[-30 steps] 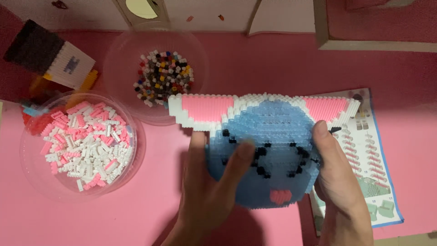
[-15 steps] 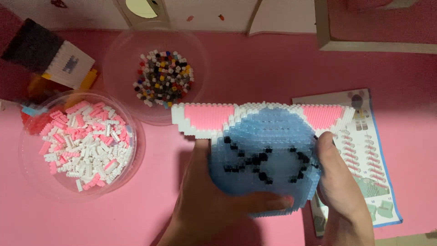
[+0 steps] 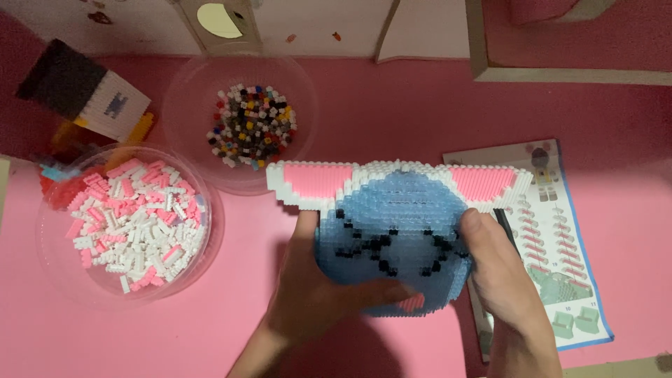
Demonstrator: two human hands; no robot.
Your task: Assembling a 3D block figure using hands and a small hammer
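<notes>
1. Basically, both hands clamp the blue brick head (image 3: 395,231) upright over the pink table (image 3: 392,112); the left hand (image 3: 315,294) is wrapped on its left side and base, thumb up the edge.
2. The right hand (image 3: 500,276) is closed on its right side, thumb at the top edge.
3. The pink-and-white ears (image 3: 483,183) jut above both hands; best grip the body, not these.
4. The bowl of pink and white bricks (image 3: 126,224) sits left of the left hand, the bowl of mixed dark bricks (image 3: 248,126) is beyond it.
5. The instruction sheet (image 3: 560,259) lies under the right hand; press evenly so layers don't pop.
</notes>
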